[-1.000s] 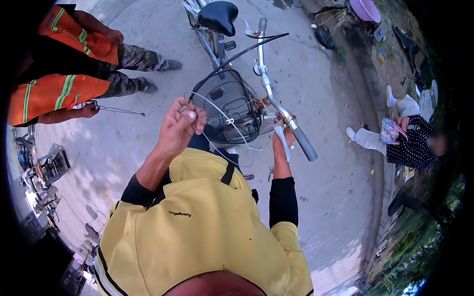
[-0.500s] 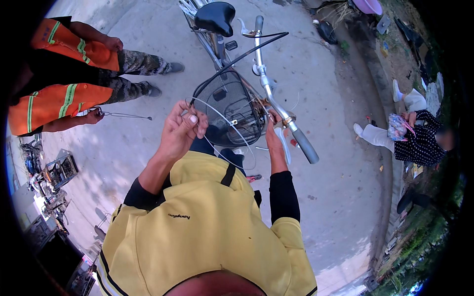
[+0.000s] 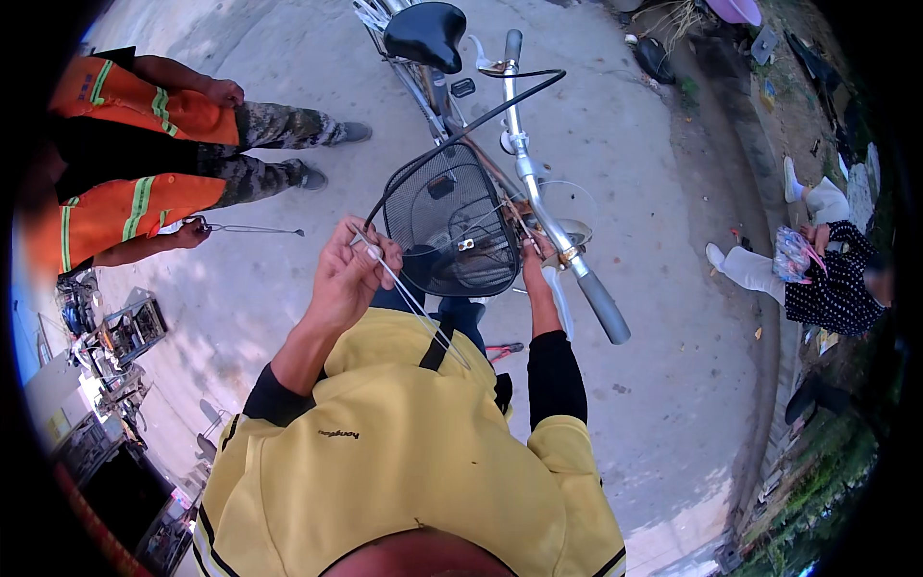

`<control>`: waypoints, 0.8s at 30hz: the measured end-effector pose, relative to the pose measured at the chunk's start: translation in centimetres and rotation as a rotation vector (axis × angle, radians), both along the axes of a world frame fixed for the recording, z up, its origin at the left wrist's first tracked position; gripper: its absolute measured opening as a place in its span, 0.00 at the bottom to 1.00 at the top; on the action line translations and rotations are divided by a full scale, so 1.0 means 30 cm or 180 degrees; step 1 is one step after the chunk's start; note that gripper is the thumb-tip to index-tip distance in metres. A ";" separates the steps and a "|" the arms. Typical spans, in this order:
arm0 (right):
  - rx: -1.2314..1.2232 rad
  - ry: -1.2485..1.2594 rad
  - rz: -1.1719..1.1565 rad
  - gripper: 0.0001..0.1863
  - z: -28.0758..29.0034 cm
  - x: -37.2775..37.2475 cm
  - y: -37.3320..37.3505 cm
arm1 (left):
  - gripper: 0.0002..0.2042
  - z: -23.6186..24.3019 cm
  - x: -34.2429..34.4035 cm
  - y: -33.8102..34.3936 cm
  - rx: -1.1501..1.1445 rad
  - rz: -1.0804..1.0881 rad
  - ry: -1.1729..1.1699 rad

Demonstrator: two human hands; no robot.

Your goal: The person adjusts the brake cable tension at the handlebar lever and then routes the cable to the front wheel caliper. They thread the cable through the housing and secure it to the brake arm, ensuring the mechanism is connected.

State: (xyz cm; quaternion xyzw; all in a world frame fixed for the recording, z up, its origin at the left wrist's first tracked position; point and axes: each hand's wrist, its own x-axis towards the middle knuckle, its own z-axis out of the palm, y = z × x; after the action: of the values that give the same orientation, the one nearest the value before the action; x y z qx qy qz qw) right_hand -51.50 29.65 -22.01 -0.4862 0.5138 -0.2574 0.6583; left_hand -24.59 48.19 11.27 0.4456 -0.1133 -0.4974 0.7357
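Note:
My left hand [image 3: 358, 258] pinches the end of a black cable housing [image 3: 520, 96] with a thin silvery wire [image 3: 423, 319], beside the left edge of the black mesh basket [image 3: 437, 221]. The wire dangles in a narrow loop toward my yellow top. My right hand [image 3: 538, 255] is closed beside the basket's right side, below the silver handlebar [image 3: 534, 173] and next to a brake lever [image 3: 558, 298]; what exactly it grips I cannot make out. The black saddle [image 3: 423, 38] of the bicycle is at the top.
A person in orange vest and camouflage trousers [image 3: 269, 125] stands left, holding wire or tool. A person in dotted top [image 3: 832, 284] is at right, holding a bag [image 3: 793, 255]. Red-handled pliers [image 3: 505, 350] lie on the pavement [image 3: 663, 404]; bike parts [image 3: 125, 337] sit left; a curb runs right.
My left hand has moved slightly down, and the wire's wide loop has narrowed and swung leftward. My right hand has shifted a little left; the basket appears lower in view.

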 end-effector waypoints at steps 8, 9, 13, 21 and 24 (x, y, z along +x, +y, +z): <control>0.0386 -0.0061 0.0345 0.24 -0.021 0.077 -0.075 | 0.09 -0.011 0.005 -0.003 0.0124 -0.0047 0.0045; 0.0434 -0.0084 0.0330 0.24 -0.036 0.073 -0.090 | 0.09 -0.007 0.009 -0.009 0.0145 -0.0085 0.0069; 0.0086 -0.0085 0.0439 0.22 -0.090 0.115 -0.089 | 0.09 -0.024 0.029 -0.024 0.0187 -0.0163 0.0112; 0.0851 -0.0921 0.1129 0.23 -0.089 0.118 -0.169 | 0.12 -0.030 0.020 -0.048 0.0512 -0.0217 0.0280; 0.0976 -0.0807 0.1217 0.19 -0.083 0.121 -0.176 | 0.11 -0.033 0.013 -0.060 0.0665 -0.0297 0.0215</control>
State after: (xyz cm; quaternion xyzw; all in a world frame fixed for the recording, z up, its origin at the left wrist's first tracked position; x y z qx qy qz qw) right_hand -47.87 24.38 -24.50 -0.4329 0.3592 -0.1065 0.8199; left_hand -24.20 46.40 10.28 0.4971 -0.0566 -0.5548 0.6647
